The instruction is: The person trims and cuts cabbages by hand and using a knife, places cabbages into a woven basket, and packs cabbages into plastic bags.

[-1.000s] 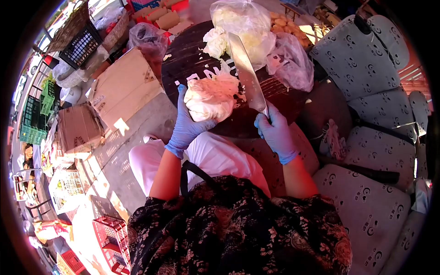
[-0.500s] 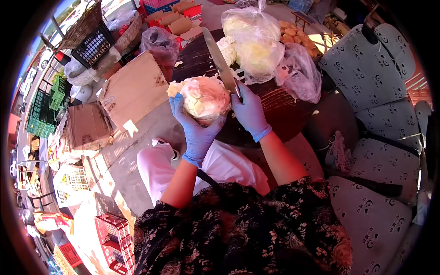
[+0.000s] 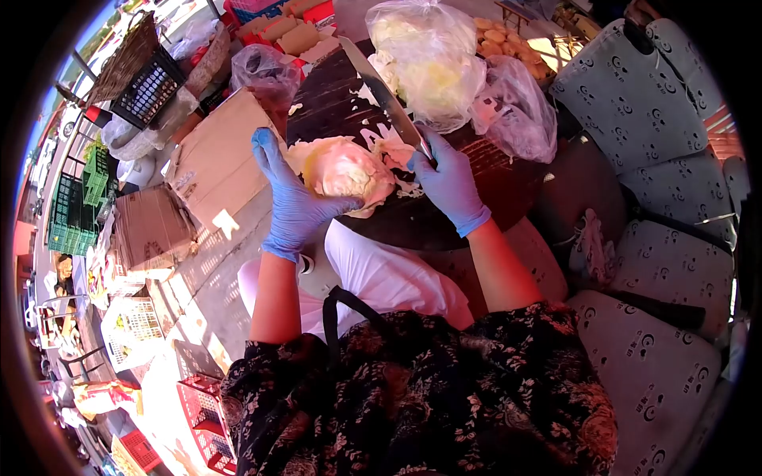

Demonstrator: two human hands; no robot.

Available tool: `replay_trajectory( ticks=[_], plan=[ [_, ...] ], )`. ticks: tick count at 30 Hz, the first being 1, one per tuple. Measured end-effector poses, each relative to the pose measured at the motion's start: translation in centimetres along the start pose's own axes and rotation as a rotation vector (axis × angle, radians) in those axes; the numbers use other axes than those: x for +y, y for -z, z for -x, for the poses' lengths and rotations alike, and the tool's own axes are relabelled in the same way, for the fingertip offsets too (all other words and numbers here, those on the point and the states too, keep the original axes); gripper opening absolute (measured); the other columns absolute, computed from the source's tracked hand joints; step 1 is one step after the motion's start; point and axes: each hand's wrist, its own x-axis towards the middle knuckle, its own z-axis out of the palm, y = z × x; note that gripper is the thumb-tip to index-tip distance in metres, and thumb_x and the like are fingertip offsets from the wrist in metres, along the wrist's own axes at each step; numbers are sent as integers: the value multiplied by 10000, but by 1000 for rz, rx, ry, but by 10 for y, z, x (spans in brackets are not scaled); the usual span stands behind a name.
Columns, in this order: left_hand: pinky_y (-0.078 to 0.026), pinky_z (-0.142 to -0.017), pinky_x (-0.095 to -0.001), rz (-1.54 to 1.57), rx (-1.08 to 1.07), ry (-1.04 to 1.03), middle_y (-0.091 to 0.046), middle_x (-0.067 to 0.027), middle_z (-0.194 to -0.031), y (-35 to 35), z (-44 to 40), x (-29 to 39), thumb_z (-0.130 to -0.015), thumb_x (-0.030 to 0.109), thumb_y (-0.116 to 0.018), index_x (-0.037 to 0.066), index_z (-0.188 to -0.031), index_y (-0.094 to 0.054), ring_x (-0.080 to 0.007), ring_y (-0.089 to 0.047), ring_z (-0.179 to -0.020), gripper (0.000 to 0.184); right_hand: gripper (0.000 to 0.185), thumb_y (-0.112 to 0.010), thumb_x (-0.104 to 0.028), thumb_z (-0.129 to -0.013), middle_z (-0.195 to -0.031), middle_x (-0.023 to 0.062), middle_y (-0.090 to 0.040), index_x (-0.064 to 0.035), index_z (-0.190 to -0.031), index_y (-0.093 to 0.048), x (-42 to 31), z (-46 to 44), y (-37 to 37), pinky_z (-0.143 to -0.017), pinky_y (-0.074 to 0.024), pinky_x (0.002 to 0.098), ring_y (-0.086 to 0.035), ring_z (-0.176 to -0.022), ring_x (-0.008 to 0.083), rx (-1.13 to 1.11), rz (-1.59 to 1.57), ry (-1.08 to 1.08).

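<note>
A pale round leafy vegetable, perhaps a cabbage [image 3: 349, 173], rests at the near left edge of the dark round table [image 3: 413, 226]. My left hand [image 3: 298, 198], in a blue glove, touches it from the left with thumb and fingers spread wide. A large knife [image 3: 386, 101] is held in my right hand [image 3: 451, 184], also gloved, its blade pointing up and left over the table. Loose leaf pieces [image 3: 393, 151] lie between the vegetable and the knife hand.
Behind the knife stands a clear bag of pale leaves [image 3: 432, 63], with a crumpled plastic bag [image 3: 516, 111] to its right. A flattened cardboard box [image 3: 218, 155] lies left of the table. Grey patterned seats [image 3: 627, 103] line the right side.
My left hand has opened away from the vegetable, its fingers now lifted to the left. The vegetable sits lower on the table, and the right hand with the knife has shifted slightly right.
</note>
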Motion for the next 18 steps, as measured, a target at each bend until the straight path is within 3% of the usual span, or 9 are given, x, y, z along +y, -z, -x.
replay_trajectory(
  ticks=[2, 5, 7, 10, 12, 13, 17, 18],
  plan=[
    [-242, -1106, -410, 213, -104, -3, -247, -216, -1443, -2, -8, 3, -415, 356, -932, 8, -1444, -117, -358, -258, -1349, 1358, 391, -592, -95, -824, -809, 223, -627, -13, -1200, -526, -8, 6, 6, -621, -506, 399, -632, -735, 385, 32, 113, 52],
    [-316, -1072, -412, -50, -297, -81, -341, -185, -1377, -9, 1, 14, -436, 241, -926, 5, -1382, -309, -369, -343, -1282, 1154, 408, -600, -119, -824, -796, 220, -626, -24, -1211, -514, -9, 11, 7, -610, -504, 409, -631, -725, 383, 59, 157, 56],
    [-335, -1057, -409, -31, -104, -63, -362, -180, -1348, -19, 17, 14, -452, 226, -923, 27, -1321, -399, -354, -360, -1261, 1034, 401, -601, -139, -827, -789, 214, -626, -38, -1205, -514, -6, 16, 5, -602, -502, 419, -633, -724, 378, 80, 147, 63],
    [-354, -1031, -405, 64, 229, -11, -388, -165, -1284, -46, 33, 5, -491, 208, -915, 71, -1244, -451, -331, -371, -1233, 895, 280, -635, -114, -837, -812, 172, -650, -20, -1092, -567, -9, 22, 2, -616, -513, 351, -673, -731, 287, 165, 160, 141],
    [-347, -1035, -406, 72, 398, 28, -381, -165, -1285, -59, 36, 8, -500, 212, -914, 83, -1231, -449, -332, -359, -1242, 876, 217, -621, -169, -848, -774, 164, -639, -38, -1006, -549, -9, 27, 6, -579, -501, 402, -646, -697, 329, 89, 219, 116],
    [-338, -1033, -431, -15, 401, 12, -373, -161, -1285, -61, 38, 11, -512, 222, -910, 98, -1209, -448, -345, -364, -1231, 846, 199, -614, -197, -854, -754, 160, -634, -48, -962, -540, -10, 30, 10, -561, -496, 428, -632, -680, 350, 52, 255, 101],
    [-321, -1017, -495, -104, 293, -75, -387, -154, -1278, -62, 40, 16, -543, 231, -896, 149, -1186, -459, -378, -364, -1216, 782, 177, -645, -139, -851, -783, 160, -644, -26, -951, -551, -26, 47, 31, -584, -521, 367, -661, -717, 320, -46, 358, 135],
    [-329, -1019, -474, -136, 277, -58, -381, -155, -1282, -63, 40, 18, -535, 222, -901, 138, -1184, -466, -366, -368, -1219, 786, 184, -635, -159, -855, -770, 155, -638, -33, -950, -540, -27, 52, 36, -571, -508, 388, -647, -700, 330, -65, 372, 132]
  ],
)
